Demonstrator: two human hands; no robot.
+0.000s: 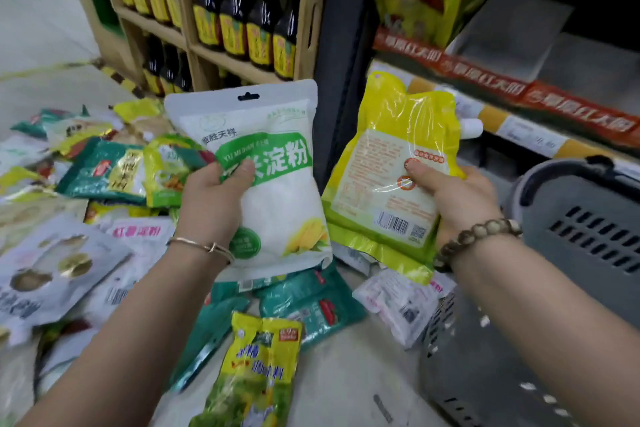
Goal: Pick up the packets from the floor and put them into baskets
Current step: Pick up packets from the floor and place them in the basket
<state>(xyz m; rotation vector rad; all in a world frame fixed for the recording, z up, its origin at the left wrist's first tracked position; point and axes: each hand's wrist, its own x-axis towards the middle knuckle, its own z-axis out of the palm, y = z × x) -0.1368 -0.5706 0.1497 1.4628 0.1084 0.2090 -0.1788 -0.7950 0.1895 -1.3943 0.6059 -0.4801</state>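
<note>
Plastic-slick and likely soft, the starch pouch (263, 177) is pinched mid-body by the left hand (214, 198), the yellow spouted pouch (391, 184) likewise by the right hand (450, 198), beside the grey basket (581, 225).

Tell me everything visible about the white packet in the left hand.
The white packet is a glossy plastic pouch with a green printed band, a corn picture at its lower right and a hang slot on top. It looks full and sealed, held upright; the left hand grips its left edge, thumb on the front.
</note>
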